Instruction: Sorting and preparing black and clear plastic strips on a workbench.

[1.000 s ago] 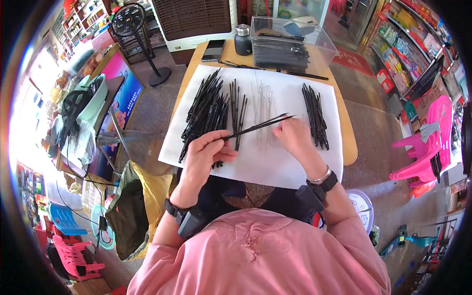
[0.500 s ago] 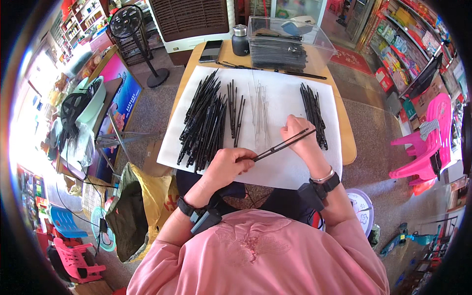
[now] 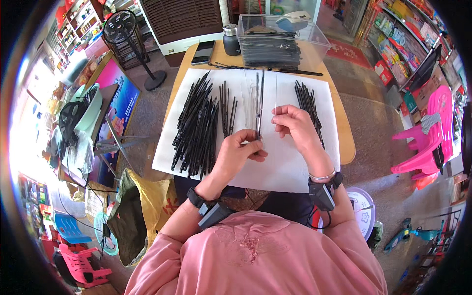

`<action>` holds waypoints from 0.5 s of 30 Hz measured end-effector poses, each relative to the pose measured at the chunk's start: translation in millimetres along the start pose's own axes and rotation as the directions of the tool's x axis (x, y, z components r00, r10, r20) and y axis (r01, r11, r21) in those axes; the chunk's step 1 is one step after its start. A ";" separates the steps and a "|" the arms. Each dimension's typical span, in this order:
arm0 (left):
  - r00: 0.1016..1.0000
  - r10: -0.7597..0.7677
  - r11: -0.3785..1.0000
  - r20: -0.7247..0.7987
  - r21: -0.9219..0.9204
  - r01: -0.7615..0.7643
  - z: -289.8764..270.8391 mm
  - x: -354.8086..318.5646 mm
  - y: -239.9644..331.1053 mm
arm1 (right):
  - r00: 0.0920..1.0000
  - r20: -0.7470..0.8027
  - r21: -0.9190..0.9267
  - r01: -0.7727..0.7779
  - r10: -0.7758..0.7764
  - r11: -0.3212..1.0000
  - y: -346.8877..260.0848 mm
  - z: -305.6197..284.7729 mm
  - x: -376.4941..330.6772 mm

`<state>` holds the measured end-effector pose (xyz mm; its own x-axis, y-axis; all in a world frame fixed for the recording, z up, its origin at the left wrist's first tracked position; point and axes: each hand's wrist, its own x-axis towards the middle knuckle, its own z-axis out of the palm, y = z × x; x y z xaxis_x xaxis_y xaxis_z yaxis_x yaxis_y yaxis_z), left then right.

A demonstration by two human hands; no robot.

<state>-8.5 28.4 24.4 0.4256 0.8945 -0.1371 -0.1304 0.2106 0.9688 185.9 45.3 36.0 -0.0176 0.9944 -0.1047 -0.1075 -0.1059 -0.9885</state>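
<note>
In my left hand (image 3: pixel 243 151) a pair of slim black rods (image 3: pixel 259 110) is pinched near the lower end, pointing away from me. My right hand (image 3: pixel 295 122) pinches one thin pale wire (image 3: pixel 276 91) between thumb and fingertips, apart from the rods. Under them lies a white foam sheet (image 3: pixel 282 164). On it, left of my left hand, spreads a large heap of black rods (image 3: pixel 194 132), with a small row of rods (image 3: pixel 227 110) beside it. Fine wires (image 3: pixel 250 101) lie mid-sheet. A further bundle of black rods (image 3: pixel 309 108) is beyond my right hand.
At the table's far side stand a clear plastic box (image 3: pixel 314 46) holding black rods, a dark bottle (image 3: pixel 231 42) and a phone (image 3: pixel 203 52). More rods (image 3: pixel 295 72) lie in front of the box. An open sack (image 3: pixel 130 216) stands left of my legs; pink chairs (image 3: pixel 430 132) are at the right.
The black rods have swung from slanting rightward to pointing away from me. My right hand has come off their far end, turned, and now holds a thin wire upright in view.
</note>
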 end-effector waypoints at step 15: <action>0.998 0.008 1.000 -0.068 -0.016 -0.009 2.6 15.5 -14.1 | 0.999 -0.030 0.226 -0.006 0.013 0.974 20.2 0.0 33.2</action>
<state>2.3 38.3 9.2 0.3630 0.9208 -0.1428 -0.1491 0.2086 0.9666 183.1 76.2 12.6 0.0112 0.9926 -0.1212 -0.3290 -0.1108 -0.9378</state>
